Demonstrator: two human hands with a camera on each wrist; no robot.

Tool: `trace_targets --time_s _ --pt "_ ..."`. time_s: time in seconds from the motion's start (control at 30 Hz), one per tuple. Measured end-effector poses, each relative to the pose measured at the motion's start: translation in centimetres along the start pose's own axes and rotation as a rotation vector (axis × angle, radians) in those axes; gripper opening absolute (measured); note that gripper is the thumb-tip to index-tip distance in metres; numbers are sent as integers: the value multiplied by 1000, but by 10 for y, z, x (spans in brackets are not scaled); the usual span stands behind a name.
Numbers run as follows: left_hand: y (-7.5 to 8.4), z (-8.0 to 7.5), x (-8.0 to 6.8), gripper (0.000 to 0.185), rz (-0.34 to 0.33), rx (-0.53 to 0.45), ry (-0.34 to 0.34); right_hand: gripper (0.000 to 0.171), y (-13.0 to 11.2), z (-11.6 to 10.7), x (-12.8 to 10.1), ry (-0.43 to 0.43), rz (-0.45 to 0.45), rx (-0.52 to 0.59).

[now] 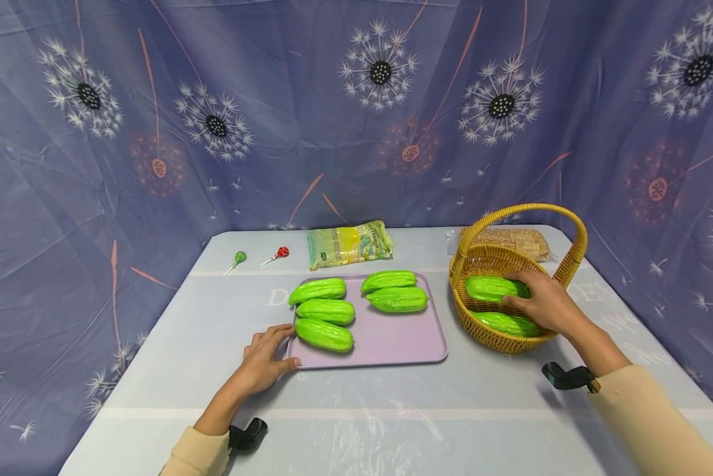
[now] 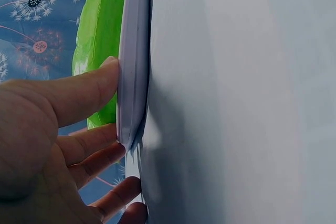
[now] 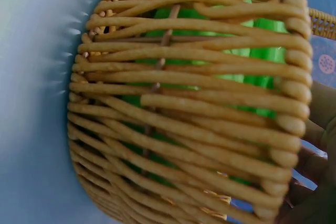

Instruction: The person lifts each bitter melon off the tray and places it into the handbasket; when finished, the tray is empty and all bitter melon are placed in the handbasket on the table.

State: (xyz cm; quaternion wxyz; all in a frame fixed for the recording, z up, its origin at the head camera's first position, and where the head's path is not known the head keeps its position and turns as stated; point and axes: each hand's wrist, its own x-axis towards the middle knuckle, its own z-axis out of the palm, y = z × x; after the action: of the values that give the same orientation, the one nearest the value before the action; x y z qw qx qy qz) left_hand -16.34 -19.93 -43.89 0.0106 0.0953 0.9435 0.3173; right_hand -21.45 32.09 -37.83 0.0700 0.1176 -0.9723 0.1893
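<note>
On a pale purple tray (image 1: 392, 337) lie bright green bitter gourds, three at the left, including the front one (image 1: 325, 335), and two at the right (image 1: 397, 299). My left hand (image 1: 267, 357) holds the tray's front left corner; in the left wrist view the thumb (image 2: 86, 95) presses the rim and fingertips touch round the corner. Inside a wicker basket (image 1: 469, 324) my right hand (image 1: 538, 297) grips a bitter gourd (image 1: 490, 288), thumb on the near side. Another gourd (image 1: 505, 323) lies nearer in the basket. In the right wrist view, the wicker wall (image 3: 189, 93) hides most of the grip.
The basket's tall handle (image 1: 529, 207) arches over the right hand. Behind the tray lies a yellow-green packet (image 1: 350, 244), and behind the basket a brown bagged item (image 1: 526, 243). Two lollipops, green (image 1: 240, 257) and red (image 1: 282, 252), lie at the back left. A curtain (image 1: 309, 119) hangs behind the table.
</note>
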Motion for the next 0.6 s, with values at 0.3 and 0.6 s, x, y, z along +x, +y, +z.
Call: trace_targets --time_s 0.3,0.6 --pt "0 0 -1 57 1 9 -4 47 -2 4 3 -24 -31 -21" --pt "0 0 -1 57 4 5 -2 45 -2 8 8 -68 -31 -41"
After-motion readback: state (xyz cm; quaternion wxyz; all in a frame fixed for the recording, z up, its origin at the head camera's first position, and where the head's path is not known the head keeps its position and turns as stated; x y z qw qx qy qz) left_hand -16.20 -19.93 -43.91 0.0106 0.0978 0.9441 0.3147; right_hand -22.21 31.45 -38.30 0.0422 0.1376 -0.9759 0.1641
